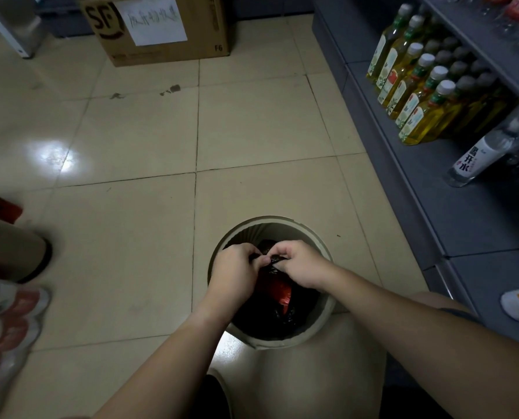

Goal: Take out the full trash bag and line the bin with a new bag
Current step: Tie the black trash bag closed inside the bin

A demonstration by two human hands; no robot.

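Hands: left hand (235, 267), right hand (297, 263) pinching trash bag (270, 316) inside bin (328, 309).

A: Arms? Sleeves?
B: Both forearms bare, no sleeves in view. Left hand (234, 269), right hand (300, 264): no gloves, no rings.
A: Legs?
B: Beige shorts (321, 373), plain.

The glossy beige tiled floor (252, 122) carries a round beige bin (328, 323) at lower centre and a brown cardboard box (161, 52) at upper left; a grey shelf (452, 219) at right holds yellow oil bottles (415, 95).
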